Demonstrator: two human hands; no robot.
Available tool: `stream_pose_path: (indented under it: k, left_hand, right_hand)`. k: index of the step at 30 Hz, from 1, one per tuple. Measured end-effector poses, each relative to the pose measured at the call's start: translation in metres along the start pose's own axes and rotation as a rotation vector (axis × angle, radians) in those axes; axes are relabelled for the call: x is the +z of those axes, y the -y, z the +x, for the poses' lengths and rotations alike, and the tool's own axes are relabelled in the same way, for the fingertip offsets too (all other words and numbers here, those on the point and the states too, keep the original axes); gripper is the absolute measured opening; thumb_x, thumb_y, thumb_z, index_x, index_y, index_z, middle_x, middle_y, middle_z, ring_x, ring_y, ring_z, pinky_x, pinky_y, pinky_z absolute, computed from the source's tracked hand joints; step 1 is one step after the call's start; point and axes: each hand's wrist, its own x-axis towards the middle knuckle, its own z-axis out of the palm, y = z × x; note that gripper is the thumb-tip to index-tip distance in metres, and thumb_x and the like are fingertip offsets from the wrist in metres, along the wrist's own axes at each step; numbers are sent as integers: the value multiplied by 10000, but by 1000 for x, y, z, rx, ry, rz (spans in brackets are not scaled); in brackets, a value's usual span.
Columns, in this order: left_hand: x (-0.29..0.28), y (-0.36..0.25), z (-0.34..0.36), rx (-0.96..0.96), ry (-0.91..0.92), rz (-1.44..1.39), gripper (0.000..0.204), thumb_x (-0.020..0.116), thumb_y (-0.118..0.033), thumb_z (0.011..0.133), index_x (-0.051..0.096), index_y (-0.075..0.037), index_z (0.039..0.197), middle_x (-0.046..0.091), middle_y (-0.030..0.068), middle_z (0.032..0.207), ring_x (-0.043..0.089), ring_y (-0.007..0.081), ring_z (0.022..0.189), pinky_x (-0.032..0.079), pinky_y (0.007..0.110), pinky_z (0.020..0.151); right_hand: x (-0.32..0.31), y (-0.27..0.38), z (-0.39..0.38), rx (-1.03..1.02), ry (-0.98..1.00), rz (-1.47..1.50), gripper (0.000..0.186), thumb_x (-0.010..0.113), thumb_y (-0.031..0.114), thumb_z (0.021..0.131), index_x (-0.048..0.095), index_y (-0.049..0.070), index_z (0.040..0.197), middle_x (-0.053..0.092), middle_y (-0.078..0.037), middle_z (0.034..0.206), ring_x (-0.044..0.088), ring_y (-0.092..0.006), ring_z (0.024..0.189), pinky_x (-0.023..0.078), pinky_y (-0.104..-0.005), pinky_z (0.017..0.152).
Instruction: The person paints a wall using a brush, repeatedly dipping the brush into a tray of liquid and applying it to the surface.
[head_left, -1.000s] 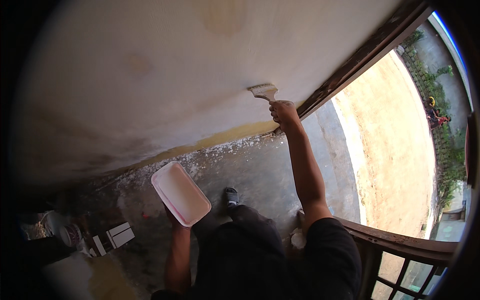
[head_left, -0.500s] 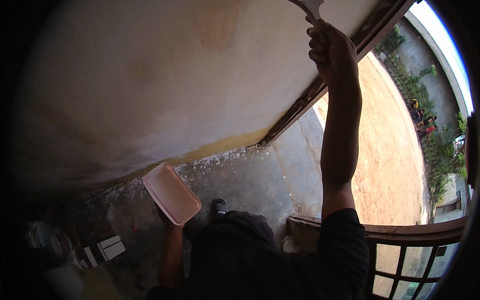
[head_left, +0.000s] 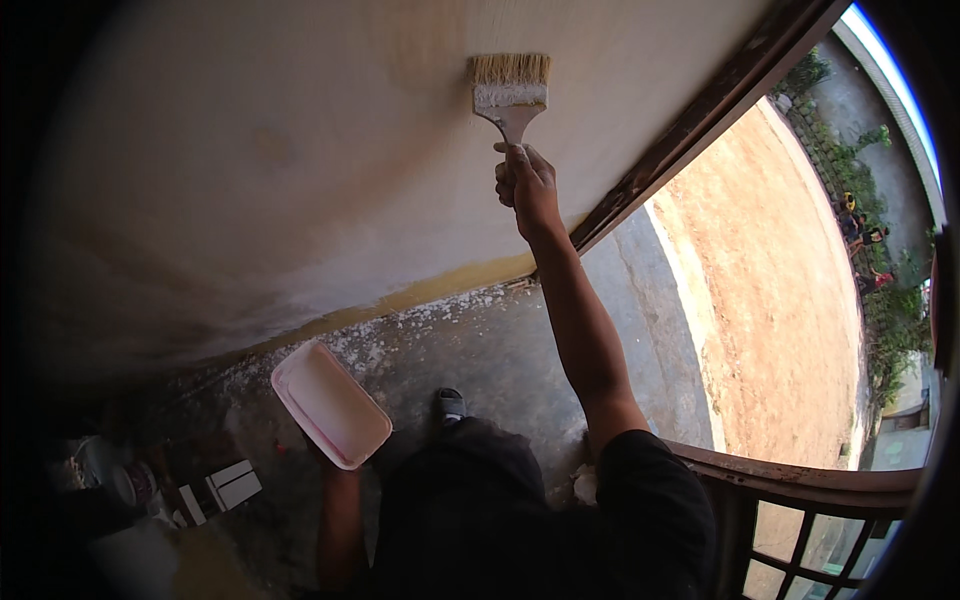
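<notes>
My right hand (head_left: 527, 186) is closed round the handle of a wide paintbrush (head_left: 511, 96), its arm stretched out toward the wall. The bristles point up, away from me, against or close to the pale, patchy wall (head_left: 330, 190); white paint coats their base. Lower left, a shallow rectangular pinkish-white tub (head_left: 333, 405) is held tilted by my left hand (head_left: 336, 468). Most of that hand's fingers are hidden beneath the tub. Its inside looks pale, though I cannot tell how much paint it holds.
White spatter lies on the grey floor (head_left: 480, 340) along the wall's foot. White boxes (head_left: 233, 486) and a dim bucket-like container (head_left: 125, 480) stand lower left. A dark wooden frame (head_left: 690, 140) edges the wall; a paned window or door (head_left: 810, 530) is lower right. Several people (head_left: 866, 240) are far outside.
My right hand has come down and left with the paintbrush, whose bristles now show. The tub has shifted slightly left and down in the picture.
</notes>
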Motion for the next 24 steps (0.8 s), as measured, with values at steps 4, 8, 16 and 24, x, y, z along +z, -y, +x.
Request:
stream_pose_path:
  k: [4,8,16,24]
  left_hand:
    - [-14,-1,-7,-1,-33,-19,920,673,-615,777,335,-174,1510,472,136,1432,497,396,1252,436,624,983]
    - [-36,-4,-15,-9,-106,-58,1055,765,-649,683,324,-181,1519,455,146,1448,473,421,1268,411,647,995]
    - [-22,8,-1,-2,233,-112,1118,768,-678,650,296,-182,1534,424,150,1481,447,442,1294,368,671,1031]
    - [-29,9,-17,60,37,-39,969,659,-624,751,302,-171,1529,438,133,1473,466,401,1291,396,621,1033]
  right_hand:
    - [-14,-66,-16,97,-3,13,340,457,288,1061,568,-17,1161,396,52,658,309,-31,507,251,-214,443]
    - [-34,-129,-28,213,-28,-34,325,458,292,1060,587,7,1148,424,45,655,337,-34,492,258,-216,428]
    - [-77,-205,-57,494,-88,-214,366,507,358,1019,606,17,1110,455,25,646,374,-63,454,292,-241,402]
    - [-75,-203,-68,725,-139,-241,310,528,303,997,585,1,1038,470,16,656,381,-74,447,302,-250,398]
